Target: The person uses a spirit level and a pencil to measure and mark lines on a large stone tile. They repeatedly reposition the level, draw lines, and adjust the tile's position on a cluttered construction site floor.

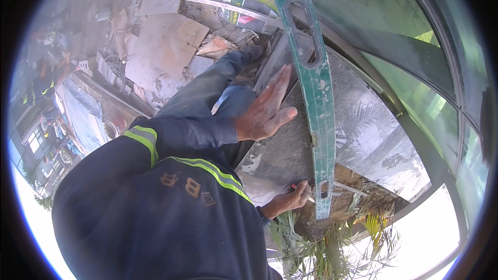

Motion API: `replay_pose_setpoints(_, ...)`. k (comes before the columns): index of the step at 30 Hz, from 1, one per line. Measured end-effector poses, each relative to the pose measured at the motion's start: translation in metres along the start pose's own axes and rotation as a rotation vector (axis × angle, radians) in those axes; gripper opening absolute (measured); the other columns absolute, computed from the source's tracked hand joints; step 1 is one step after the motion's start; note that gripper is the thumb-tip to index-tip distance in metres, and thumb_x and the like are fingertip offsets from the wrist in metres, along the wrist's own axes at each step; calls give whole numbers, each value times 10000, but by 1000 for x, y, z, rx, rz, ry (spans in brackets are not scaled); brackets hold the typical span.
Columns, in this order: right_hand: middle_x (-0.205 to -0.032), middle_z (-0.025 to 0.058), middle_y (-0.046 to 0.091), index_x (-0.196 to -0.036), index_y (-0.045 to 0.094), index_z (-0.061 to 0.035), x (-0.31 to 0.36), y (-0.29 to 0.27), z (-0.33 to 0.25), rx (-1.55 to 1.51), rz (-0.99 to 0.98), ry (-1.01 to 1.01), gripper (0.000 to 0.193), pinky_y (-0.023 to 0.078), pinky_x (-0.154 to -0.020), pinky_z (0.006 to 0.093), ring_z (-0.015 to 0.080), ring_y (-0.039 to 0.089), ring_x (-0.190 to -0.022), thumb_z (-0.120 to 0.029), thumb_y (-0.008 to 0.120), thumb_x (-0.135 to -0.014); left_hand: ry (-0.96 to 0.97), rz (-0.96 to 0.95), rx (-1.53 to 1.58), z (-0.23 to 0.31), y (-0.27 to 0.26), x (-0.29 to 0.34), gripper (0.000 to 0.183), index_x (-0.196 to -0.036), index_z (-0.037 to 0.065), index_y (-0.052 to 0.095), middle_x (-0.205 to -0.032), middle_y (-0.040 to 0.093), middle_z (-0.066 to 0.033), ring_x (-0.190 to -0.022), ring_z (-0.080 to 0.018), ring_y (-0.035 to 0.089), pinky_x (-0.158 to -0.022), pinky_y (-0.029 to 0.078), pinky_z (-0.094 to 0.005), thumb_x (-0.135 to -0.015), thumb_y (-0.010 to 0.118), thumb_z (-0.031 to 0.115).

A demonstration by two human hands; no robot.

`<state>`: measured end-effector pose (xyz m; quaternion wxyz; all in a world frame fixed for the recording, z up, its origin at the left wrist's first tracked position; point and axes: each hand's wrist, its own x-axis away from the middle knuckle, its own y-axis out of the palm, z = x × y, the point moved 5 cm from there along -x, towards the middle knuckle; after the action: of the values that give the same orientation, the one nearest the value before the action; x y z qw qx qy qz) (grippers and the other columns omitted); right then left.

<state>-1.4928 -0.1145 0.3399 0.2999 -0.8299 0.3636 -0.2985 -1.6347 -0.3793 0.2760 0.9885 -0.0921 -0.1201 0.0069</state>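
A long green spirit level (316,88) lies across a grey polished stone slab (358,135). My left hand (265,110) rests flat and open on the slab just left of the level, fingers spread. My right hand (290,199) is at the slab's near edge, beside the level's lower end. It pinches a thin red pencil (302,191) whose tip touches the stone by the level. My dark blue sleeves with yellow reflective stripes and my trouser leg (207,85) fill the lower left.
Curved glass panels in a metal frame (441,98) wrap the right side. Flat boards, scraps and cables (161,46) lie on the floor at upper left. Palm leaves (321,249) and soil sit below the slab's edge. Another person (44,80) stands far left.
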Motion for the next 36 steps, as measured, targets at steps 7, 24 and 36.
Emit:
replay_pose_setpoints(7, -839, 44, 532, -891, 654, 11, -4, -4, 13, -5, -40, -52, 421, 415, -740, 369, 180, 497, -808, -397, 683, -992, 60, 14, 5, 11, 18, -4, 882, -1635, -24, -40, -1684, 26, -332, -1576, -481, 65, -1274, 164, -531, -1057, 572, 242)
replay_pose_setpoints(24, -802, 37, 520, -837, 650, 8, -7, -6, 14, -6, -8, -38, 404, 405, -738, 359, 176, 494, -784, -367, 695, -984, -46, 26, 171, -13, -6, -15, 1067, -1625, -75, 54, -1684, 64, -324, -1589, -422, 68, -1280, 103, -513, -1004, 429, 708)
replay_pose_setpoints(36, -786, 27, 505, -817, 635, -4, -9, -8, 17, -30, -34, -53, 392, 395, -725, 346, 166, 485, -774, -348, 693, -995, -85, -33, 193, -9, -8, -25, 1183, -1623, -72, 51, -1666, 89, -317, -1576, -439, 67, -1272, 110, -552, -928, 571, 732)
